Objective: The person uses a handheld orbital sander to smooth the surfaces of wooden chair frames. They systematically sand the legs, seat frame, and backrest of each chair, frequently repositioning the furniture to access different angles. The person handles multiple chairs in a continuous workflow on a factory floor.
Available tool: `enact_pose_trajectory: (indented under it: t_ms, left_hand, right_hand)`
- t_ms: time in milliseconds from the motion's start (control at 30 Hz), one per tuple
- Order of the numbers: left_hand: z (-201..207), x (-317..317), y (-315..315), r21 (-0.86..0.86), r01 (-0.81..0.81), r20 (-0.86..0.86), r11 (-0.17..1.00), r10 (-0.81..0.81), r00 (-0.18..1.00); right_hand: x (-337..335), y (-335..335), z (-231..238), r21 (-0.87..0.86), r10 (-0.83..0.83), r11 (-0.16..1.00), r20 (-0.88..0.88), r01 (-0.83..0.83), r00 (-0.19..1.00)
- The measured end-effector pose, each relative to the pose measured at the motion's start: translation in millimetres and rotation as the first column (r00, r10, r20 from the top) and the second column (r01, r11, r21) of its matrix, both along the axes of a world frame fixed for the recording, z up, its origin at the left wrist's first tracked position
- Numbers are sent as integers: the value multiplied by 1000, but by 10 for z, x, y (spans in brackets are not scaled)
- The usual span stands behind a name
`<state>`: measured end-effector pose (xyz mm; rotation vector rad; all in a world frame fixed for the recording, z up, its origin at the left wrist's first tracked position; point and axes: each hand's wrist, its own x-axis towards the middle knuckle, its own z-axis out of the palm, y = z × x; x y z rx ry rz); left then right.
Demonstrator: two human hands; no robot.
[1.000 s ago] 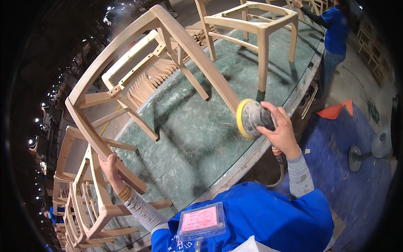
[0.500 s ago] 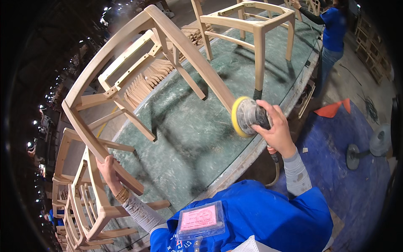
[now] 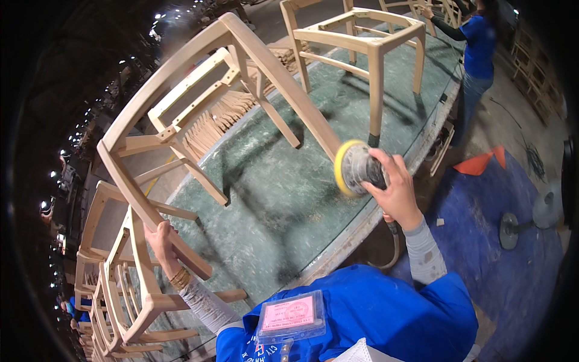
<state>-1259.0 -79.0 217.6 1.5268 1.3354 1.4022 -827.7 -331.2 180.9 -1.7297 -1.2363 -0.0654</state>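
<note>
A bare wooden chair frame (image 3: 199,114) lies tilted on the green workbench (image 3: 289,199). My left hand (image 3: 161,236) grips one of its legs near the lower left end. My right hand (image 3: 395,187) holds a round power sander (image 3: 356,168) with a yellow pad, and the pad presses against the end of the chair's other long leg, near the bench's right edge. A hose runs down from the sander under my wrist.
A second unfinished chair frame (image 3: 368,42) stands further back on the bench, with a person in blue (image 3: 476,54) beside it. Several more chair frames (image 3: 120,289) are stacked at the lower left. A pile of wooden slats (image 3: 223,117) lies behind. A blue mat (image 3: 506,241) covers the floor at right.
The chair frame has shifted slightly, and my right hand with the sander has moved a little down the leg toward its end. My left hand keeps its grip.
</note>
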Motion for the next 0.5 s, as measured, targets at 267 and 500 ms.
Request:
enact_pose_trajectory:
  t_ms: [267,500]
  left_hand:
    - [16,-11,75,17,82,47,996,-83,995]
    - [-377,-222,-154,-89,339,486,936,-256,836]
  right_hand:
    - [-1,32,10,64,-41,997,25,39,999]
    - [-11,-646,-646,-242,-26,970,-139,-8,990]
